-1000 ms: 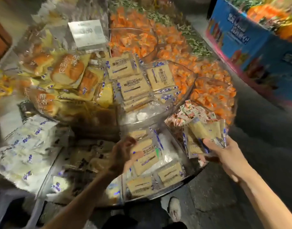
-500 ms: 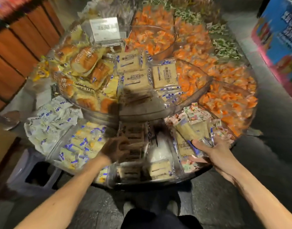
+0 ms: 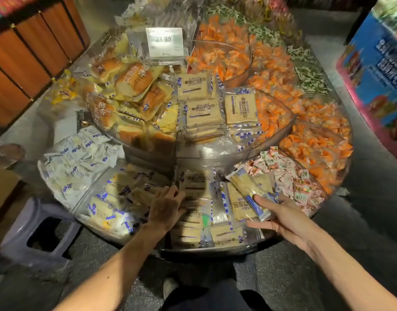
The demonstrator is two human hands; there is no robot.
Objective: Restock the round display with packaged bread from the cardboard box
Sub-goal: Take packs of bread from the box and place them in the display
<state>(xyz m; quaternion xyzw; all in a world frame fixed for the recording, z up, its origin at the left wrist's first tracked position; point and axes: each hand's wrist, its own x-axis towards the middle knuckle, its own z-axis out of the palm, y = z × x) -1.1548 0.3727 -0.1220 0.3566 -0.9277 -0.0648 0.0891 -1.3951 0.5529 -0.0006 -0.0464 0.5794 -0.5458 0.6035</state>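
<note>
bread packs point(image 3: 249, 194) in right grip point(image 3: 283, 218), left grip point(image 3: 166, 207) pinching binned packet point(image 3: 196, 184) (shadowed)

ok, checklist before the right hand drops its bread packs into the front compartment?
1. Right hand holds the bread packs: ok.
2. They match the front compartment stock: ok, same blue-trimmed wrappers.
3. Left hand clear of the compartment: not ok, it grips a standing pack there.
4. Room left in it: cannot tell, glare.
5. Cardboard box in reach: cannot tell, not in view.
</note>
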